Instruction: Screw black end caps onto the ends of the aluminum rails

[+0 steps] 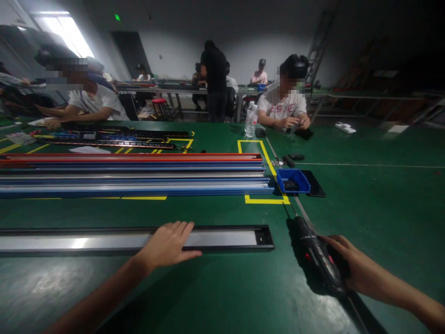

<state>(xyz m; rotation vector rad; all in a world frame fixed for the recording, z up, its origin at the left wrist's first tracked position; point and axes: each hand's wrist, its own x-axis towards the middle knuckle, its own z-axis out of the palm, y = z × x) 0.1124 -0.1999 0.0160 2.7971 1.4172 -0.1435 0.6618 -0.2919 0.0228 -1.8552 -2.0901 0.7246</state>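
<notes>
Green workbench [365, 204] fills a dim workshop, and we see our two bare arms over it. Our left hand [169, 245] lies flat, fingers spread, on the long black rail [222, 239] with its silvery insert, pressing on it rather than gripping; the rail runs across the near table, its right end just left of centre. Our right hand [351, 269] is wrapped around the grip of the black power screwdriver [318, 257], which lies on the table at near right, tip pointing away, apart from the rail. Progress, as we judge: rail steadied, tool in hand but not yet at the rail. Farther off: a stack of red, blue and grey rails [139, 174], a blue bin [293, 180] at its right end, yellow tape marks, a water bottle [251, 119]. Seated people work at the far edge and beyond.
</notes>
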